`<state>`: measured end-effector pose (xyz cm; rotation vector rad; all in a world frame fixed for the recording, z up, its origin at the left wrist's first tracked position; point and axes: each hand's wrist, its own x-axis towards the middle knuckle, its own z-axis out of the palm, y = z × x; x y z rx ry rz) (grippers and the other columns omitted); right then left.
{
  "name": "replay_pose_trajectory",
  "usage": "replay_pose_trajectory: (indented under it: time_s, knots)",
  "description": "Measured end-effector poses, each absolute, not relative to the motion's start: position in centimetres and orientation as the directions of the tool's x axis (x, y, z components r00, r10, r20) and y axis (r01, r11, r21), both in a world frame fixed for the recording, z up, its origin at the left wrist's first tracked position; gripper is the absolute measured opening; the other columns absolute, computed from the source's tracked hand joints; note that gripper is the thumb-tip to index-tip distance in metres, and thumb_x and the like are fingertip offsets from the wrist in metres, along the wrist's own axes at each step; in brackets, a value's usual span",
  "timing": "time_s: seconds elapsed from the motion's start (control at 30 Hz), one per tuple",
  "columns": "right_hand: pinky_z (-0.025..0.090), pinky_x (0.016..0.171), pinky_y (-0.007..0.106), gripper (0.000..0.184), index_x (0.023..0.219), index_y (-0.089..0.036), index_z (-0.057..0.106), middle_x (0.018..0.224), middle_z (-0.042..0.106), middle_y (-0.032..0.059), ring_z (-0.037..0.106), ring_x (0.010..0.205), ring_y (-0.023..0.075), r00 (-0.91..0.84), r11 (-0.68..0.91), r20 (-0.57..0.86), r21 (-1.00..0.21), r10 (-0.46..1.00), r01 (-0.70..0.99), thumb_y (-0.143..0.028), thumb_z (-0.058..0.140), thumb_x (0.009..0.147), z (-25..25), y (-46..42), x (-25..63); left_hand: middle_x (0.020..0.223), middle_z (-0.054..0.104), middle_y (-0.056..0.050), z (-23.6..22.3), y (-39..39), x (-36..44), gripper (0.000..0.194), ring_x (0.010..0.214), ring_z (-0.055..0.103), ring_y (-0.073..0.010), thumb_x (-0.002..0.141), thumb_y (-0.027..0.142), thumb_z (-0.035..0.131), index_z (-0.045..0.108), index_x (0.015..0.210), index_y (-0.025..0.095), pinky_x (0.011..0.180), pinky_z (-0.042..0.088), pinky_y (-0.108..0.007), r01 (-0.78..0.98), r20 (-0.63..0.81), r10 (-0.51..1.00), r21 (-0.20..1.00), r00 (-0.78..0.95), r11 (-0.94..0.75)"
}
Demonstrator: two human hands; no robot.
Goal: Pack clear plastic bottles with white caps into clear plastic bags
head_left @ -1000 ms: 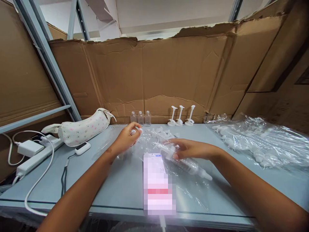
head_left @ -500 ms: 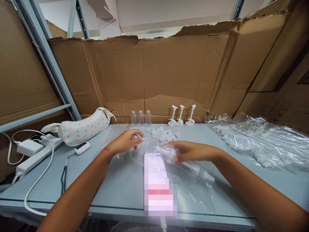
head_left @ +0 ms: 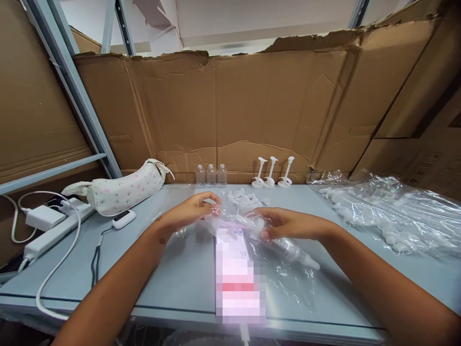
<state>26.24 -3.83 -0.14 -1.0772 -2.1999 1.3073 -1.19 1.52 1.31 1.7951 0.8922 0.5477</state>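
Observation:
My left hand [head_left: 190, 211] pinches the edge of a crumpled clear plastic bag [head_left: 273, 269] just beyond a lit phone [head_left: 237, 276]. My right hand [head_left: 284, 223] closes on the same bag, over a small clear bottle with a white nozzle [head_left: 300, 257] that lies inside the plastic. A heap of small white caps [head_left: 243, 197] sits just behind both hands. Whether the left fingers also hold a cap is hidden.
Three small clear bottles [head_left: 211, 175] and three white pump stems [head_left: 272, 173] stand along the cardboard back wall [head_left: 252, 105]. A floral pouch [head_left: 124, 190], power strip [head_left: 54, 233] and cables lie left. A large bag of white parts [head_left: 389, 216] fills the right.
My left hand came down and right from the caps to the bag's edge. The plastic is now bunched up between both hands, over the top of the phone.

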Motion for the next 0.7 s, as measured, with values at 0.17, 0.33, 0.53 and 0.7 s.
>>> replay_pose_trajectory:
  time_s: [0.17,0.33,0.53,0.7]
  knots:
    - [0.045,0.094,0.041,0.058,0.131,-0.024,0.048,0.128,0.055,0.0082,0.055,0.11,0.026,-0.548,0.25,-0.06,-0.845,0.835,0.474,-0.045,0.063,0.08,-0.1,-3.7,26.7,0.099,0.066,-0.006,1.5,2.0,-0.8,0.022,0.096,0.062,-0.0164,0.081,0.032,0.06,0.054,0.098,0.018,0.088,0.044,-0.032,0.108,0.287,0.857,0.925,0.428,-0.364]
    - [0.038,0.102,0.046,0.057,0.128,-0.026,0.051,0.136,0.048,0.0077,0.048,0.12,0.0294,-0.479,0.297,0.051,-0.84,0.876,0.454,-0.048,0.065,0.077,0.1,-3.7,27.2,0.097,0.065,-0.005,1.4,3.5,-1.0,0.028,0.091,0.062,-0.0157,0.086,0.029,0.05,0.044,0.112,0.02,0.086,0.046,-0.033,0.086,0.572,0.82,0.818,-0.019,-0.568]
    - [0.049,0.083,0.042,0.063,0.129,-0.027,0.046,0.116,0.06,0.0088,0.062,0.094,0.0259,-0.302,0.248,0.187,-0.952,0.935,0.179,-0.05,0.065,0.074,-1.0,-3.1,27.6,0.122,0.057,-0.014,-1.7,5.6,-1.1,0.036,0.105,0.058,-0.0217,0.089,0.028,0.041,0.044,0.122,0.015,0.09,0.046,-0.039,0.59,0.415,0.857,0.624,0.305,-0.512]
    - [0.049,0.077,0.038,0.059,0.119,-0.03,0.051,0.106,0.063,0.006,0.062,0.09,0.0255,-0.117,0.312,0.314,-0.95,0.942,-0.031,-0.051,0.067,0.066,-0.2,-3.4,27.3,0.12,0.062,-0.014,-3.6,4.6,0.6,0.032,0.115,0.054,-0.0288,0.079,0.018,0.055,0.062,0.11,0.015,0.102,0.036,-0.043,0.635,0.248,0.775,0.457,0.581,-0.623]
